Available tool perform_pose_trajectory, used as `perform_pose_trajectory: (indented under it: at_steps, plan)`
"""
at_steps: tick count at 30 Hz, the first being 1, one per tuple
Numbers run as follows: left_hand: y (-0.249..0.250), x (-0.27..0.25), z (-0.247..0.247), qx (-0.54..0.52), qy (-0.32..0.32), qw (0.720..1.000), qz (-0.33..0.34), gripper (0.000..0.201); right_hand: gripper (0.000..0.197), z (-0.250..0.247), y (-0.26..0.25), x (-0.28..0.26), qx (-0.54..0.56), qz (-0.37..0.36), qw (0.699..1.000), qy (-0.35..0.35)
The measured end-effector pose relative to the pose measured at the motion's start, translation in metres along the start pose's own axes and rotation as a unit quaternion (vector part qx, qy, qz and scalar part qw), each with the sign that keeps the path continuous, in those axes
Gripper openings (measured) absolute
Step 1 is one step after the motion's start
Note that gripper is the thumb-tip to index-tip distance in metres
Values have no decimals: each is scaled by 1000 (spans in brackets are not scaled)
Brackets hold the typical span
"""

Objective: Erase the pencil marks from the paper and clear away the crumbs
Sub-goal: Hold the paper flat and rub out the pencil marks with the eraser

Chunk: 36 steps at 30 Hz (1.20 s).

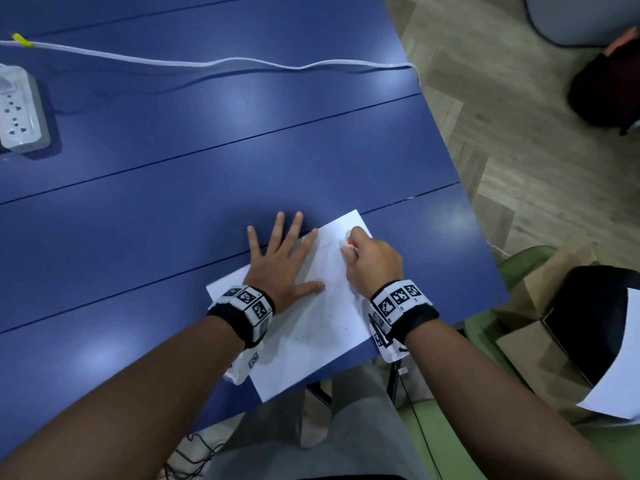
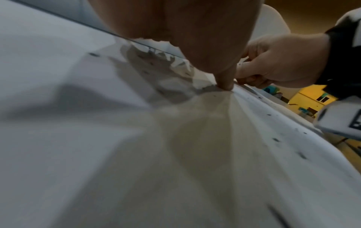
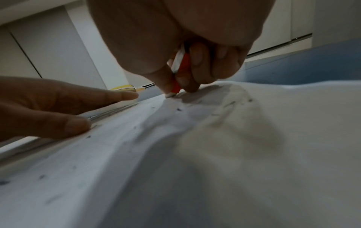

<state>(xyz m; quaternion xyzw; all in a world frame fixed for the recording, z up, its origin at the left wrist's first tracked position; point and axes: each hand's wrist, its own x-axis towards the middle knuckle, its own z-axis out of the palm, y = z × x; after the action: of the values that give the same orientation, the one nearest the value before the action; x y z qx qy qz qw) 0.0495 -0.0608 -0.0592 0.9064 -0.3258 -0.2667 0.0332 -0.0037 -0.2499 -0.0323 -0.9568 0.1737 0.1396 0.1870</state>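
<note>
A white sheet of paper [image 1: 311,327] lies at the near right edge of the blue table [image 1: 207,168]. My left hand [image 1: 280,265] presses flat on the sheet's left half, fingers spread and straight. My right hand [image 1: 367,261] pinches a white eraser in a red sleeve [image 1: 348,244] and holds its tip on the paper near the far corner. In the right wrist view the eraser [image 3: 178,74] touches the paper [image 3: 215,154] between thumb and fingers. Dark crumbs [image 3: 178,109] and faint pencil lines dot the sheet. Crumbs [image 2: 276,140] also show in the left wrist view.
A white power strip [image 1: 19,109] sits at the far left, and a white cable [image 1: 225,62] runs across the table's far side. On the right, past the table edge, are a green chair [image 1: 519,271], cardboard and a black item with paper [image 1: 588,327].
</note>
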Motion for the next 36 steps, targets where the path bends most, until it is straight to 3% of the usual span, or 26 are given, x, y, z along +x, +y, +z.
perform_pose_trajectory:
  at_steps: [2, 7, 12, 17, 20, 25, 29, 36]
  plan:
    - [-5, -12, 6, 5, 26, 1000, -7, 94, 13, 1, 1, -1, -5, 10, 1000, -1]
    - [11, -31, 15, -16, -9, 999, -48, 94, 14, 3, -6, -6, 2, 26, 1000, 8]
    - [16, -30, 20, -14, -1, 998, -62, 99, 13, 5, -17, -10, 12, -37, 999, -10]
    - [19, -29, 22, -2, -7, 998, -64, 101, 13, 9, -19, -11, 17, -24, 999, -12]
    - [20, -29, 21, 6, -5, 998, -68, 102, 12, 13, -23, -22, -3, -64, 997, -39]
    - [18, -30, 20, 5, -13, 998, -62, 103, 11, 3, -13, 1, 8, -20, 1000, 1]
    - [19, -29, 21, 8, -11, 998, -65, 102, 12, 8, -16, -13, -20, -77, 996, -37]
    - [18, -29, 22, 2, 0, 998, -64, 104, 11, 8, -18, -2, -1, -11, 1000, -1]
